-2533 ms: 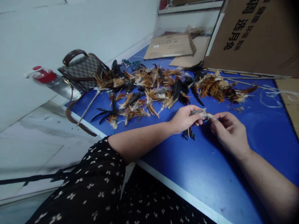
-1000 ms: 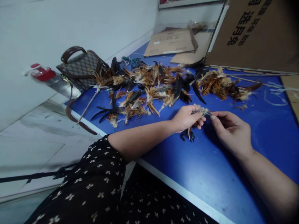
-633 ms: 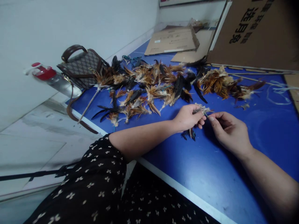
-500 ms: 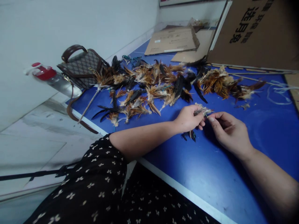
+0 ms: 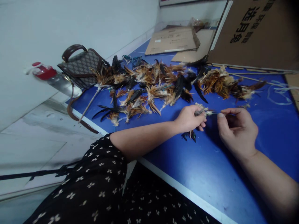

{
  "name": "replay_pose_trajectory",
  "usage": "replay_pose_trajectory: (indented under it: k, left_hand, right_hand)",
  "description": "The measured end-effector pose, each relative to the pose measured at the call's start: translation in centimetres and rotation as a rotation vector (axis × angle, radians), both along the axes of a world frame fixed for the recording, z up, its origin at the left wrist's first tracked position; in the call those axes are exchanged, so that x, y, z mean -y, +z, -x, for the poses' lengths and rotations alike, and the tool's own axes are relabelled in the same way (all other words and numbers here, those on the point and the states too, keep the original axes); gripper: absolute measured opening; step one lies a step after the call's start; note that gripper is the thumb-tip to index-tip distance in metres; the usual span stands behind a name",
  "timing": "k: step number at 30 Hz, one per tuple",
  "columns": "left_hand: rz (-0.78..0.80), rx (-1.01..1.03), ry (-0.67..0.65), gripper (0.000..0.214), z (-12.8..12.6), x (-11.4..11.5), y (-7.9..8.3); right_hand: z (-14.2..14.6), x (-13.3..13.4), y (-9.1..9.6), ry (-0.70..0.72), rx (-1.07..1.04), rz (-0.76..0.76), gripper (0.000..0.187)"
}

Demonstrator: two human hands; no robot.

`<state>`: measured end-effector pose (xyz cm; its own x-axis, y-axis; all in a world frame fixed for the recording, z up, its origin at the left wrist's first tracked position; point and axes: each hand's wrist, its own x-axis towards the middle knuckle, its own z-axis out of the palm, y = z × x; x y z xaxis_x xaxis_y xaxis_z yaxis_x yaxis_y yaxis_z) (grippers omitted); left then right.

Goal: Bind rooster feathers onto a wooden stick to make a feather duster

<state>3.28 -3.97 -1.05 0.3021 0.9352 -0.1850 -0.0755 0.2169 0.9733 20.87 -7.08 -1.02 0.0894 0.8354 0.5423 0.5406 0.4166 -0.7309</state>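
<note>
My left hand is closed around a small feather bunch. Fluffy, pale ends stick out past the thumb, and dark tips show below the hand. To its right, my right hand pinches a thin string between thumb and forefinger. The string runs taut from the bunch to those fingertips. Behind both hands lie several tied feather bundles in brown, orange and black. A larger, loose-looking feather clump rests beyond my right hand.
A handbag and a red-capped bottle are at the left edge of the blue table. A stick lies near the bag's strap. Cardboard sheets and a big carton occupy the back. Pale string lies at right.
My right hand has moved right, away from the left, and a length of string now stretches between them. My left hand has stayed almost in place on the feather bunch.
</note>
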Motion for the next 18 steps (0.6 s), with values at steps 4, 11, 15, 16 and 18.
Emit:
replay_pose_trajectory:
  k: [4, 11, 15, 16, 18]
  left_hand:
    - [-0.069, -0.053, 0.022, 0.015, 0.0, 0.0, -0.6]
    - [-0.088, -0.044, 0.007, 0.011, -0.2, 0.6, -0.8]
    - [-0.123, -0.046, 0.0, 0.006, -0.4, 0.7, -1.0]
    - [-0.138, -0.049, -0.006, 0.005, -0.4, 0.7, -1.2]
    - [-0.178, -0.065, -0.025, 0.005, -0.3, 0.8, -1.4]
  right_hand:
    - [0.4, 0.3, 0.5, 0.137, 0.211, -0.196, 0.005]
    - [0.3, 0.0, 0.2, 0.112, 0.269, -0.113, 0.008]
    - [0.1, 0.0, 0.0, 0.105, 0.266, -0.109, 0.008]
    - [0.1, 0.0, 0.1, 0.102, 0.266, -0.113, 0.008]
    - [0.1, 0.1, 0.1, 0.097, 0.264, -0.121, 0.008]
